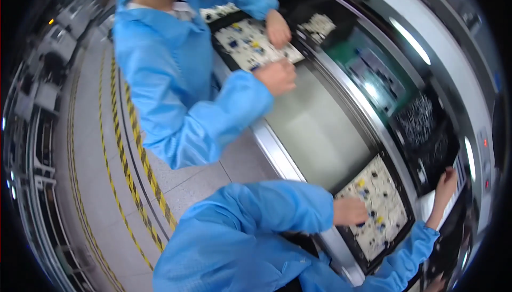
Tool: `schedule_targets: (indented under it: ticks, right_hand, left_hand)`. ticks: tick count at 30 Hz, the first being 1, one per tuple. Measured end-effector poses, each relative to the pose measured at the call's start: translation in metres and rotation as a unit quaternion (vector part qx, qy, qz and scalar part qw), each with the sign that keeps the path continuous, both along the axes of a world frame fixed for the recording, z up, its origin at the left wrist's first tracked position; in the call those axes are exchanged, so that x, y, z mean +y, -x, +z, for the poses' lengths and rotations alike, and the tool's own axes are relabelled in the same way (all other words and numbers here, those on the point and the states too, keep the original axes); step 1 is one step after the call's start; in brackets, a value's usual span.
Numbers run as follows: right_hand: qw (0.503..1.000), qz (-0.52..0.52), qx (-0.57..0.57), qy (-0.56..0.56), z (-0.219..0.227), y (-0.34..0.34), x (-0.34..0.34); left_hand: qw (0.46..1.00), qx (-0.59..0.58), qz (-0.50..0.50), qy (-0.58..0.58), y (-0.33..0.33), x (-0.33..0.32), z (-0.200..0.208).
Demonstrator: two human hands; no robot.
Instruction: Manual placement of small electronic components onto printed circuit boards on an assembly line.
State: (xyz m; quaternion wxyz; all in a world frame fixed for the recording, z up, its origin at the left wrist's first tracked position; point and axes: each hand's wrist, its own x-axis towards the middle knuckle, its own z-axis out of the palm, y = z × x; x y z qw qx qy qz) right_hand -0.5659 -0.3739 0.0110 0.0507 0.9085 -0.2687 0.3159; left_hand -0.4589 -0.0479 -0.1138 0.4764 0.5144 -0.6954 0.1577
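Observation:
My left hand (350, 211), in a blue sleeve, rests at the left side of a pale board (392, 198) dotted with small black, yellow and blue parts. Its fingers are curled down onto the board beside a dark blue part; anything they pinch is hidden. The board lies in a black frame on the line. To the right, my right hand (446, 184) reaches past the board beside a black tray (397, 126) of small dark and silvery parts. Those fingers are drawn together, and what they hold, if anything, is too blurred to make out.
A co-worker in a blue smock (186, 78) has both hands over another pale board (248, 44) farther up the conveyor (320, 126). Beyond the metal rail lie a green panel (384, 73) and a heap of pale parts (319, 27). Yellow-black tape (141, 137) marks the floor at left.

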Motion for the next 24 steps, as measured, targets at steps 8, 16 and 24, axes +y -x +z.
schedule_targets:
  ticks: [8,16,24]
  right_hand:
    - [0.966,-0.068,0.182,-0.171,-0.080,-0.022,-0.095]
    - [0.950,-0.108,0.037,-0.289,-0.075,-0.041,-0.081]
    - [0.967,-0.143,0.070,-0.201,-0.066,-0.035,-0.081]
  left_hand:
    - [0.999,0.039,0.004,0.017,0.030,-0.008,-0.012]
    - [0.999,0.029,0.024,0.008,0.033,-0.010,-0.021]
    - [0.999,0.031,-0.015,-0.017,0.032,-0.014,-0.023]
